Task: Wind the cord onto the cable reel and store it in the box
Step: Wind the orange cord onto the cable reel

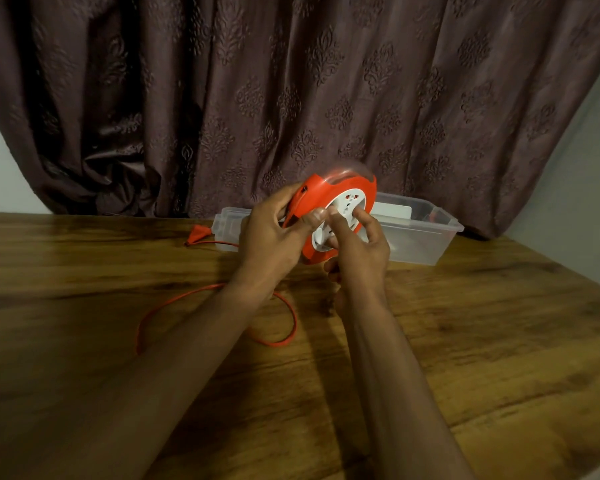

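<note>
Two hands are raised above the wooden table (465, 341) in the head view. We find the left hand (271, 240) grasping the orange rim of the cable reel (340, 199), held tilted in front of the clear plastic box (426, 244). The right hand (357, 251) has its fingers curled onto the reel's white socket face. Loose orange cord (284, 334) loops across the table beneath the forearms; its plug (199, 233) lies just left of the box. A patterned curtain (291, 81) hangs behind.
</note>
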